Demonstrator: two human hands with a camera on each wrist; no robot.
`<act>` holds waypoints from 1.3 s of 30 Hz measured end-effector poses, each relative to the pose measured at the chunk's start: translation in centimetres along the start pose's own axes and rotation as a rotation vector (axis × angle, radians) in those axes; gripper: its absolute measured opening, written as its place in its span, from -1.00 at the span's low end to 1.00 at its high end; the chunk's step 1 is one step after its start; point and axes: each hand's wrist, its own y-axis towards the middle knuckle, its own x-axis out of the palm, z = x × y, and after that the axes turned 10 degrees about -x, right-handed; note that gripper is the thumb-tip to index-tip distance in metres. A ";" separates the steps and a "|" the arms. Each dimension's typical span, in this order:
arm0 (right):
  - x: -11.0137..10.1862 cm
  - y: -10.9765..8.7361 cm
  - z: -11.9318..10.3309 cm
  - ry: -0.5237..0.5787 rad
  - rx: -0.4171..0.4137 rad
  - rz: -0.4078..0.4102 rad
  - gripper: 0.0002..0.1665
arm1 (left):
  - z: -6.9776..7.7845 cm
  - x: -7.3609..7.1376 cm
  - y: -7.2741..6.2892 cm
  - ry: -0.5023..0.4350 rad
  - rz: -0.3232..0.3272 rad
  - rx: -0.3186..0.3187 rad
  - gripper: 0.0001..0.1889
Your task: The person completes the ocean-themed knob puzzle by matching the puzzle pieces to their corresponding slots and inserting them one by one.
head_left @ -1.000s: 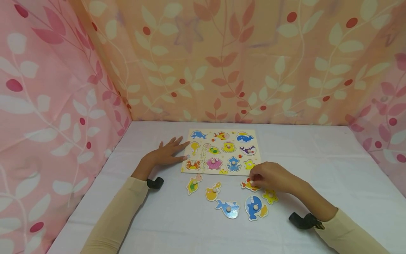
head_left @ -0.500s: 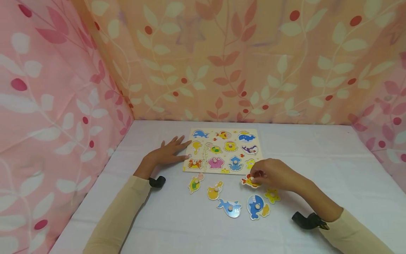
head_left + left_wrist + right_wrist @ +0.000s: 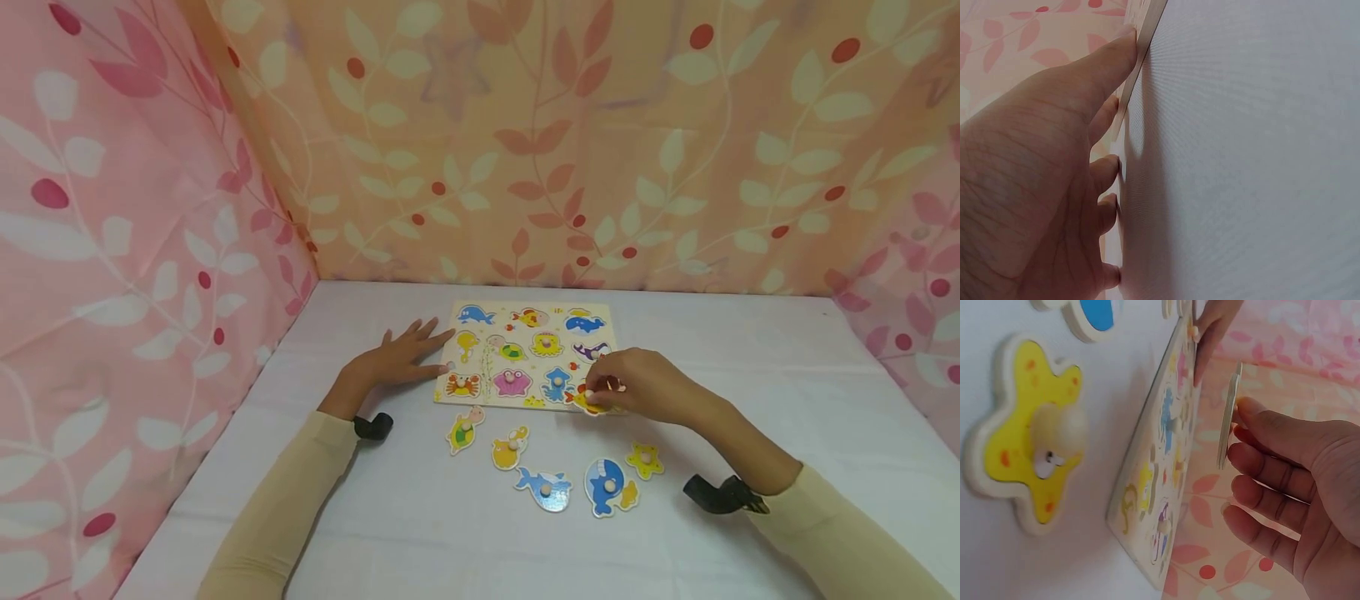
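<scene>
The fish piece point(image 3: 587, 402) is over the front right part of the board point(image 3: 487, 321). Its tail points left, and its long way runs mostly left to right; fingers hide its nose. The right hand point(image 3: 643, 383) pinches it with thumb and finger. From the head it seems to lie on the board, but the right wrist view shows it side-on, up off it. The left hand point(image 3: 401, 357) has fingers spread wide; its wrist view shows the thumb touching the board's edge.
</scene>
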 end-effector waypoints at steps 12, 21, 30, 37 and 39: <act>-1.0 3.2 1.2 0.013 -0.014 0.019 -0.86 | -0.5 0.4 0.4 -0.006 -0.014 -0.006 -0.10; -1.2 5.5 2.2 -0.048 -0.018 0.051 -0.86 | -0.4 0.3 0.1 -0.029 -0.006 0.008 -0.11; -2.2 7.6 2.7 -0.061 0.009 0.076 -0.89 | -0.4 0.1 0.1 -0.034 0.001 0.012 -0.11; -2.2 9.4 3.0 -0.066 -0.002 0.082 -0.89 | -0.4 0.2 0.1 -0.044 -0.009 0.013 -0.11; -2.1 10.0 3.2 -0.068 0.001 0.087 -0.89 | -0.3 0.2 0.1 -0.042 -0.009 0.012 -0.11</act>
